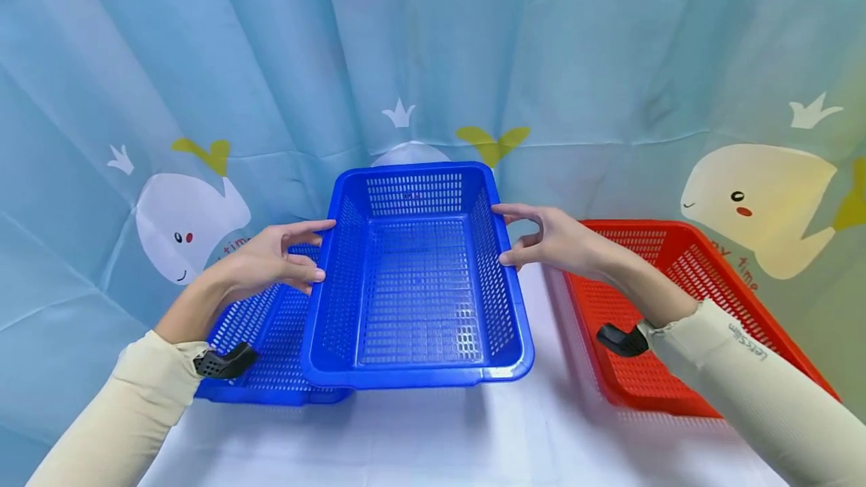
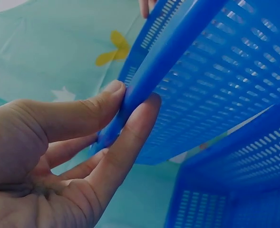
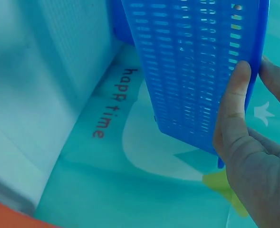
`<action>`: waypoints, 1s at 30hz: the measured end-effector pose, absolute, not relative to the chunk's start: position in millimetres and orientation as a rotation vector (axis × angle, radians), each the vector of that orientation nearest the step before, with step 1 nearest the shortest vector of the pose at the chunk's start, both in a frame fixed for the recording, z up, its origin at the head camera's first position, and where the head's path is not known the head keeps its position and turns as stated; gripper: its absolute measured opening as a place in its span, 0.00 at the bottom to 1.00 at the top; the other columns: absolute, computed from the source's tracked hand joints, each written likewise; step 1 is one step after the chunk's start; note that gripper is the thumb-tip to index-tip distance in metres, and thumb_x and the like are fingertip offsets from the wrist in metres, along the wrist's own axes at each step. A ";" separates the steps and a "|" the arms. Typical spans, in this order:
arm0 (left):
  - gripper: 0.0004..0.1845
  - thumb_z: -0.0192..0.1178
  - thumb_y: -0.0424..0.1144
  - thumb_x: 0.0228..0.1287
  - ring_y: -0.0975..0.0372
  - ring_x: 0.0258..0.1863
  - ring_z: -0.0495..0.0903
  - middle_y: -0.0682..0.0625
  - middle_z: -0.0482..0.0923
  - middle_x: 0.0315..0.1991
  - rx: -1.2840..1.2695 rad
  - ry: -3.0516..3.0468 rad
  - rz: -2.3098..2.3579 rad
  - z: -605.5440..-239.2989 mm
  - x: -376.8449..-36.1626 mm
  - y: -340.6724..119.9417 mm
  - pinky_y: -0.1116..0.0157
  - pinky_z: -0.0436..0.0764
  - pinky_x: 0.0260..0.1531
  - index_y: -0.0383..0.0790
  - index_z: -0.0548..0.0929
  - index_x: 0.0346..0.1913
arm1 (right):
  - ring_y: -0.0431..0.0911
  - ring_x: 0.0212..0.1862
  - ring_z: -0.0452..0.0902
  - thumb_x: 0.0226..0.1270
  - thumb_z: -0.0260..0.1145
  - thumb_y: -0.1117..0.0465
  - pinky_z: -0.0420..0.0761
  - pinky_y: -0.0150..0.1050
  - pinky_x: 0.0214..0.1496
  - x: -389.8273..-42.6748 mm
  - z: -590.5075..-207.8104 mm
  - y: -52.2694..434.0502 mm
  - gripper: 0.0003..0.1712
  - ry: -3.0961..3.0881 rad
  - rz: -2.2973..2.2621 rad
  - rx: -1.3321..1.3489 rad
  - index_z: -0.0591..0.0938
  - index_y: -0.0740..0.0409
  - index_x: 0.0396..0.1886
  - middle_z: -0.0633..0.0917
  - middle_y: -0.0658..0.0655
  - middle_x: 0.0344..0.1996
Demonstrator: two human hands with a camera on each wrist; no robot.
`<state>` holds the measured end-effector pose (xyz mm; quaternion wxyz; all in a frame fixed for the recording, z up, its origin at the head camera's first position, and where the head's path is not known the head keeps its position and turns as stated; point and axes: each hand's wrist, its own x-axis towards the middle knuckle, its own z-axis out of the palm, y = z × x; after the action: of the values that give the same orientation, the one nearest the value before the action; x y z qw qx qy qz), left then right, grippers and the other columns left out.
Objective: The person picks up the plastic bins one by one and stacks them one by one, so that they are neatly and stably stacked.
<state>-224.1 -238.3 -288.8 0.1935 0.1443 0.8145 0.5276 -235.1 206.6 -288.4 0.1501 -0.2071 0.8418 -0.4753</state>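
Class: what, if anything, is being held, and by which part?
The middle blue basket, by its two side rims: left hand on one, right hand on the other.

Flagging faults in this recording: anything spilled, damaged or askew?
Nothing stands out. The blue basket held between the left grip and right grip shows no visible damage; no spill appears around the red basket or second blue basket, partly hidden.

Head camera faces forward and down at fingers of the left hand (image 1: 267, 265) and right hand (image 1: 564, 243); wrist cameras look along them from close behind, all sharing the perforated blue basket (image 1: 419, 291) between.
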 end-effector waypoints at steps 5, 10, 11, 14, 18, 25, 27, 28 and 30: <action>0.43 0.69 0.36 0.59 0.47 0.43 0.84 0.38 0.55 0.69 0.435 2.315 1.462 -280.2 -221.3 -249.7 0.52 0.84 0.42 0.50 0.59 0.76 | 0.52 0.42 0.86 0.58 0.75 0.53 0.81 0.49 0.53 -238.3 -282.7 196.8 0.50 2.411 -1.358 -0.635 0.59 0.45 0.77 0.67 0.54 0.64; 0.44 0.69 0.36 0.59 0.47 0.45 0.82 0.36 0.54 0.70 0.452 2.332 1.438 -271.3 -215.7 -264.3 0.51 0.84 0.42 0.48 0.58 0.76 | 0.52 0.41 0.86 0.58 0.75 0.55 0.79 0.52 0.56 -241.2 -280.1 181.3 0.50 2.379 -1.385 -0.670 0.59 0.47 0.77 0.67 0.56 0.64; 0.44 0.69 0.36 0.59 0.47 0.45 0.82 0.36 0.54 0.70 0.458 2.338 1.431 -269.7 -214.8 -267.6 0.51 0.84 0.42 0.47 0.58 0.76 | 0.52 0.41 0.86 0.58 0.75 0.55 0.78 0.53 0.57 -241.8 -279.8 177.6 0.50 2.374 -1.392 -0.673 0.59 0.48 0.77 0.67 0.56 0.64; 0.44 0.69 0.37 0.60 0.47 0.44 0.83 0.36 0.55 0.69 0.454 2.352 1.410 -265.0 -213.6 -278.5 0.51 0.84 0.42 0.48 0.57 0.76 | 0.52 0.41 0.86 0.58 0.75 0.55 0.77 0.54 0.58 -243.2 -278.7 166.3 0.50 2.361 -1.414 -0.686 0.59 0.49 0.76 0.68 0.56 0.64; 0.45 0.68 0.36 0.60 0.47 0.43 0.84 0.37 0.57 0.67 0.447 2.361 1.384 -260.0 -215.1 -293.1 0.51 0.84 0.43 0.48 0.56 0.77 | 0.52 0.41 0.86 0.58 0.75 0.56 0.78 0.53 0.58 -245.4 -276.6 151.9 0.50 2.343 -1.438 -0.710 0.60 0.50 0.76 0.68 0.55 0.64; 0.43 0.65 0.34 0.63 0.49 0.46 0.84 0.35 0.58 0.67 0.486 2.384 1.345 -254.2 -216.9 -320.3 0.52 0.84 0.42 0.46 0.54 0.77 | 0.54 0.40 0.86 0.58 0.75 0.60 0.80 0.49 0.56 -251.1 -279.1 123.9 0.49 2.265 -1.537 -0.751 0.60 0.55 0.76 0.69 0.57 0.62; 0.42 0.65 0.33 0.64 0.47 0.45 0.84 0.36 0.59 0.66 0.488 2.393 1.334 -252.4 -217.7 -329.0 0.51 0.84 0.42 0.45 0.54 0.77 | 0.55 0.39 0.86 0.58 0.75 0.62 0.80 0.48 0.55 -252.0 -280.2 114.7 0.49 2.232 -1.576 -0.763 0.60 0.56 0.76 0.69 0.58 0.61; 0.42 0.64 0.33 0.64 0.47 0.45 0.84 0.36 0.59 0.66 0.490 2.399 1.325 -251.5 -218.1 -333.5 0.51 0.84 0.41 0.45 0.54 0.77 | 0.55 0.39 0.86 0.58 0.75 0.63 0.80 0.47 0.55 -252.1 -280.6 110.0 0.49 2.215 -1.595 -0.768 0.59 0.57 0.76 0.69 0.59 0.61; 0.42 0.63 0.33 0.64 0.46 0.44 0.84 0.36 0.60 0.66 0.488 2.418 1.303 -250.0 -218.8 -342.4 0.50 0.84 0.41 0.46 0.55 0.77 | 0.56 0.39 0.86 0.58 0.74 0.64 0.80 0.47 0.55 -251.9 -281.2 100.8 0.49 2.185 -1.626 -0.778 0.59 0.58 0.75 0.68 0.59 0.60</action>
<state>-218.8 -342.4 -250.0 0.1752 0.1723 0.8533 0.4600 -251.9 100.8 -281.2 0.1539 -0.2713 0.7622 -0.5673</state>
